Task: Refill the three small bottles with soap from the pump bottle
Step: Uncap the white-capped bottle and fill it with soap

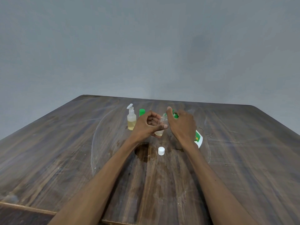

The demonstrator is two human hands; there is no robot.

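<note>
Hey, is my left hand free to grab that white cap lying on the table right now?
Probably not yet. The left hand holds the small open bottle, so it is busy. The white cap lies uncovered on the table between both forearms, nothing blocking it.

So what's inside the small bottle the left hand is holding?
A little yellowish soap sits at the bottom of the small bottle; above that it looks empty. The left hand covers part of it.
</note>
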